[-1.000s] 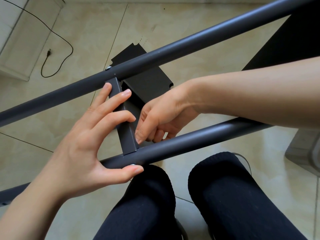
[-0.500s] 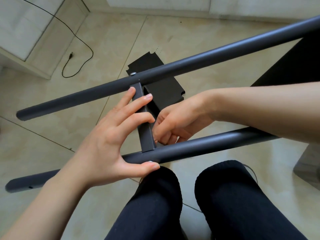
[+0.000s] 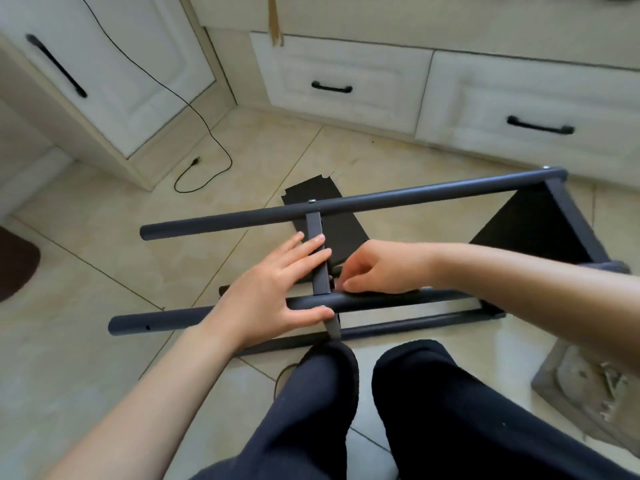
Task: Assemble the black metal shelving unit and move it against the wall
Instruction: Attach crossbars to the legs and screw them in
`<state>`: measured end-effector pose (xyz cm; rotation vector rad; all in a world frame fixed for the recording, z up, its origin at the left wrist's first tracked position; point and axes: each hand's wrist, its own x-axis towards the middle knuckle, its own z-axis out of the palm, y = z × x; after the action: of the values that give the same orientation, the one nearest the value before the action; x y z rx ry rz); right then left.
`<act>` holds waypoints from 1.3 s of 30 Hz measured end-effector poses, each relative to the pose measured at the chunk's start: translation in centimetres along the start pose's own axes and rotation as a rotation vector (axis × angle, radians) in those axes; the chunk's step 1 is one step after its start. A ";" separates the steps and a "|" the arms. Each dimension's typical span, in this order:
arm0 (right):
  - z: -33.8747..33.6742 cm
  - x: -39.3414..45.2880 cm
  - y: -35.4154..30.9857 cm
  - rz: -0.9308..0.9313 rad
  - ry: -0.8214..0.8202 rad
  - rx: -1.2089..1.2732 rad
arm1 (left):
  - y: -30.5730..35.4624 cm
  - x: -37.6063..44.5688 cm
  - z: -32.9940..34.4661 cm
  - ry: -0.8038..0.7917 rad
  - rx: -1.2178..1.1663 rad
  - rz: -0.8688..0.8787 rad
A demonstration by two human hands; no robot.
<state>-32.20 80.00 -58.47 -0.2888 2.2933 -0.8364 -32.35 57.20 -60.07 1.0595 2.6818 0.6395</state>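
Cream cabinet doors fill the upper left of the frame, and a thin black cable trails down them to a loop on the tiled floor. Right of that, in the middle, the half-built black metal shelving unit lies on its side on the tiles, its round poles running across the frame. The left hand comes in from the lower left with fingers straight: the fingertips press against a short flat crossbar that joins the upper and lower poles, while the thumb lies along the lower pole. Just right of the crossbar, the right hand has its fingers curled down at the joint where crossbar meets lower pole; whether they pinch anything cannot be told. A flat black panel lies on the floor behind the poles. Dark-trousered knees fill the lower centre. White drawers with black handles run along the upper right, and a grey block sits at the lower right.
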 end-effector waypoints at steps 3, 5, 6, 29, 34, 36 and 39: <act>1.0 -1.5 -0.6 -0.021 0.078 -0.071 | 1.0 -1.7 0.3 0.096 -0.016 -0.086; 1.6 -2.1 -1.0 -0.019 0.126 -0.123 | 1.8 -3.1 0.3 0.202 0.000 -0.124; 1.8 -2.3 -1.2 -0.015 0.150 -0.137 | 2.3 -3.9 0.4 0.259 0.002 -0.147; 3.8 -2.4 -2.6 0.057 0.326 -0.208 | 2.7 -5.4 2.4 0.887 -1.886 -0.942; 3.6 -2.3 -2.2 0.122 0.494 -0.193 | 2.8 -4.3 1.8 0.892 -1.873 -0.898; 3.5 -2.5 -2.4 0.137 0.541 -0.198 | 2.9 -4.1 1.6 0.892 -1.849 -0.868; 2.8 -3.1 -3.2 0.168 0.571 -0.177 | 3.2 -3.4 0.7 0.929 -1.807 -0.803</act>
<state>-28.05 77.47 -56.43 0.0837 2.8804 -0.6897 -27.75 57.18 -59.17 -0.8631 1.2603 2.6662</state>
